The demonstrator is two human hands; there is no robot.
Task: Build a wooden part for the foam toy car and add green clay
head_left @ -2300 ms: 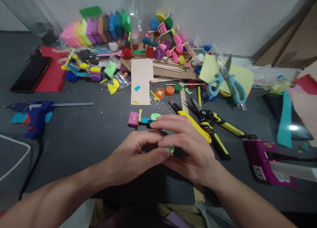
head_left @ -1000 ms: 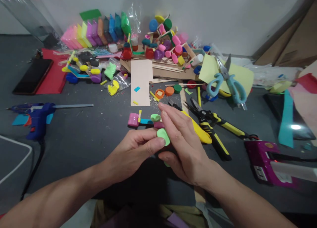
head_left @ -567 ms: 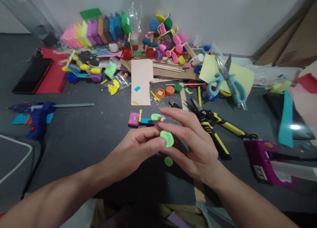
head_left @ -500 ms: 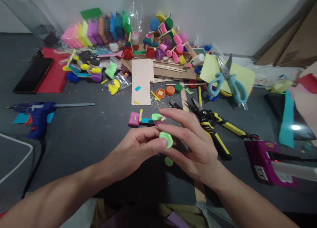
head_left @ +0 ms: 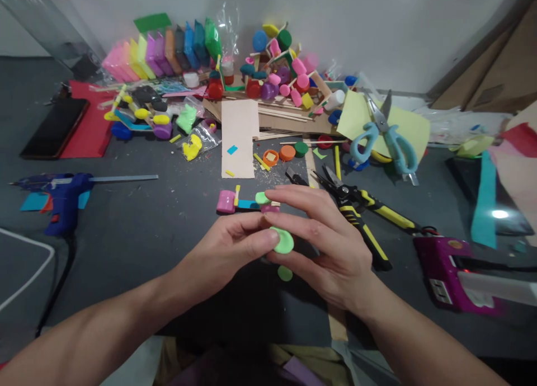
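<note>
A flattened light-green clay piece [head_left: 283, 240] is pinched between the thumb and fingers of my left hand [head_left: 237, 243]. The fingers of my right hand [head_left: 323, 240] press on the same piece from the right. Just beyond the fingertips, a second green clay piece [head_left: 262, 198] sits at the right end of a small car [head_left: 248, 204] with pink wheels and a blue body; my right index fingertip is beside it, and whether they touch is unclear. A green disc [head_left: 285, 273] lies on the table below my hands.
A blue glue gun [head_left: 69, 198] lies at the left. Black-and-yellow pliers [head_left: 364, 218] and a purple device [head_left: 444, 271] are at the right. Light-blue scissors [head_left: 388, 134] rest on yellow paper. Clay packets [head_left: 168, 53] and finished clay models [head_left: 289, 67] line the back.
The held clay piece has turned, its free edge now pointing more to the right. My left thumb has shifted slightly up and left. My right fingers have moved a little.
</note>
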